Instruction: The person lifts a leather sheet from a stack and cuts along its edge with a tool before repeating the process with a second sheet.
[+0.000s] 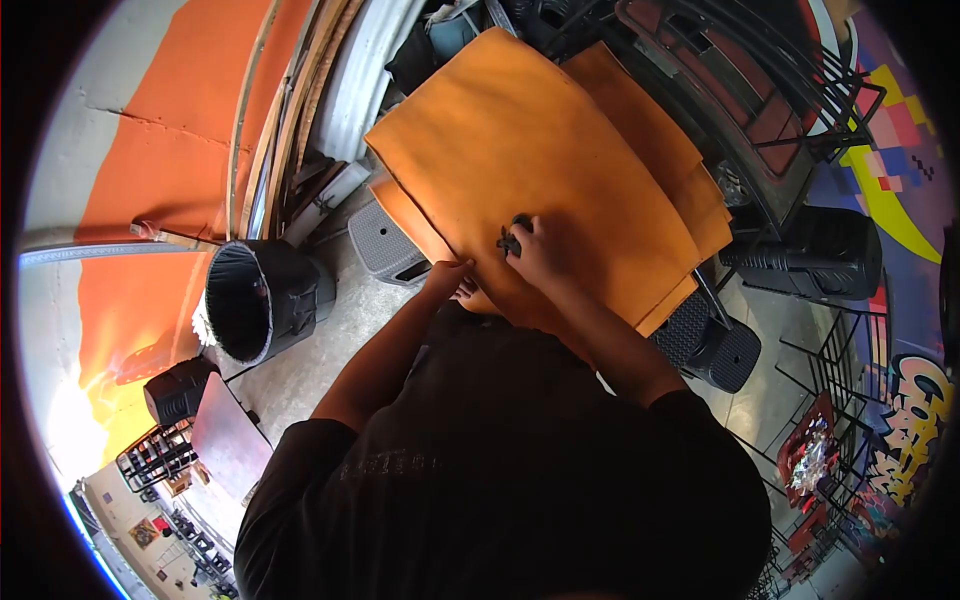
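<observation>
A large orange sheet (540, 130) lies over the work surface in front of me, with more orange layers under it at the left and right. My left hand (449, 281) is at the sheet's near left edge, its fingers pressed together on that edge. To the right, my right hand (534, 254) is closed around a small dark tool (514, 236), which rests on top of the sheet. The tool's exact kind is too small to tell, and my fingers hide part of it.
A black round bin (240, 300) stands on the floor at the left. Black plastic stools (385, 245) show beside the work surface. Wood strips (290, 130) lean at the upper left. Black metal frames (830, 370) and a black speaker-like box (820, 253) are at the right.
</observation>
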{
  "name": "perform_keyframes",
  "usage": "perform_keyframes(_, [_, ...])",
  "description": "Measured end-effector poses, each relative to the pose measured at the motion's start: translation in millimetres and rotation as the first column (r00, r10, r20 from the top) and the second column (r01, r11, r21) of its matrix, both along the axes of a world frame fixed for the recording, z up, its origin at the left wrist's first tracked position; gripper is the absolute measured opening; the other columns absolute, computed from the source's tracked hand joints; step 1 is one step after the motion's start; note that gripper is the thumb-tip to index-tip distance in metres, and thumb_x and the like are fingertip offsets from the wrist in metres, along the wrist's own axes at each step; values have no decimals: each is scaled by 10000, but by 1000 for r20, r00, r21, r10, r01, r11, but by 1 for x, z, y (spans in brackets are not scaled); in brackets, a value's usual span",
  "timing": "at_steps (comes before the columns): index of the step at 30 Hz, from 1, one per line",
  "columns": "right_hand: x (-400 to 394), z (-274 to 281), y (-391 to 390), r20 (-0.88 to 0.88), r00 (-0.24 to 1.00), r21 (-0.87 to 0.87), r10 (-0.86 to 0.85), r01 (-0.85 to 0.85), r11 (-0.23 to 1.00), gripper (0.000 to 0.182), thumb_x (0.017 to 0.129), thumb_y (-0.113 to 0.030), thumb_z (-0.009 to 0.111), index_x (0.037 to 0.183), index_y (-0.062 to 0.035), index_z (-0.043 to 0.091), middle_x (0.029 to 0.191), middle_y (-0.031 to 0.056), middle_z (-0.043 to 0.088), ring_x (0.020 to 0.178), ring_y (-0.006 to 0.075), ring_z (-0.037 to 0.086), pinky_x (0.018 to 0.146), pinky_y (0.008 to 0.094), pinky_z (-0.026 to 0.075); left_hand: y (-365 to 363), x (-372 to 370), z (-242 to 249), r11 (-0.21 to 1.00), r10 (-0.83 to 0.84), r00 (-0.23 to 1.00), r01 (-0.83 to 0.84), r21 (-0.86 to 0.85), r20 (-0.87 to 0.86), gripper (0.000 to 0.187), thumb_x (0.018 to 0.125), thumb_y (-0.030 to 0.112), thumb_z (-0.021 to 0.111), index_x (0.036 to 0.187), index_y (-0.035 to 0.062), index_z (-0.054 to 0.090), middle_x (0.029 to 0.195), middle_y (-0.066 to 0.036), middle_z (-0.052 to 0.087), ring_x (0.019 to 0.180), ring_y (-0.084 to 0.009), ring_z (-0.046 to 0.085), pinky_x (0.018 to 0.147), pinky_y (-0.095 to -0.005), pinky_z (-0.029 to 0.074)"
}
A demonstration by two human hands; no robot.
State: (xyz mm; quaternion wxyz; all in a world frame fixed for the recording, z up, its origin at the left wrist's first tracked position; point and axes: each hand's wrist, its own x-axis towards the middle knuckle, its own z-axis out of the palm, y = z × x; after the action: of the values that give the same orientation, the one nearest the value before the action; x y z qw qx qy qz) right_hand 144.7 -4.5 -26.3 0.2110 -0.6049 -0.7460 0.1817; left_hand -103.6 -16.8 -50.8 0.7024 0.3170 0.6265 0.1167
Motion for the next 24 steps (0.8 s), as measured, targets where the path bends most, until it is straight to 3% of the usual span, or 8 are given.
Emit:
perform_keyframes(5, [-46,27,-48,-11,969,30,246,-245,969,403,771,-331,798,1113,-158,674,1102,200,561,1046,423,580,894,521,490,-6,0,-1,997,0,996,6,72,-92,492,1023,442,622,848,-9,710,713,-135,717,535,-202,671,491,-289,512])
perform_keyframes(9, [-34,17,-40,-3,967,-69,255,-255,965,401,778,-330,802,1116,-153,677,1099,195,564,1040,420,582,903,512,490,-9,0,-22,989,16,999,-11,149,-39,495,1035,446,598,883,-10,713,742,-141,728,561,-211,685,510,-296,527])
perform_keyframes(14, [-5,5,-2,90,996,60,19,-25,998,448,739,-330,820,1124,-162,666,1144,189,577,1058,417,596,862,512,517,1,-6,-14,977,-45,999,40,209,19,507,1047,451,571,920,-20,710,782,-145,744,603,-214,704,541,-317,548])
perform_keyframes(17, [8,3,13,165,971,9,-173,174,985,447,735,-311,823,1122,-160,660,1148,195,573,1066,422,590,849,518,524,-11,-4,-18,977,-92,996,91,195,-7,507,1055,446,557,933,-21,710,800,-147,751,631,-216,717,557,-328,559])
perform_keyframes(21, [-13,15,8,176,973,22,-149,147,989,410,736,-276,818,1101,-160,672,1086,185,577,993,420,605,841,522,521,-16,-1,-21,932,-144,988,153,328,-54,487,1066,421,539,956,-20,712,817,-146,758,655,-220,730,571,-336,569])
perform_keyframes(22, [-20,20,4,180,972,27,-148,145,989,410,736,-276,818,1101,-160,672,1086,185,577,993,420,605,841,522,521,-17,1,-19,945,-138,990,138,298,-22,479,1069,411,533,958,-19,714,820,-144,760,665,-219,733,580,-335,573])
perform_keyframes(24, [-35,25,-23,34,999,-114,22,-18,993,410,734,-260,814,1103,-155,670,1080,191,578,992,425,610,842,515,523,-26,4,-18,968,-122,992,110,226,40,465,1075,391,521,964,-15,718,827,-141,763,684,-217,740,599,-333,579])
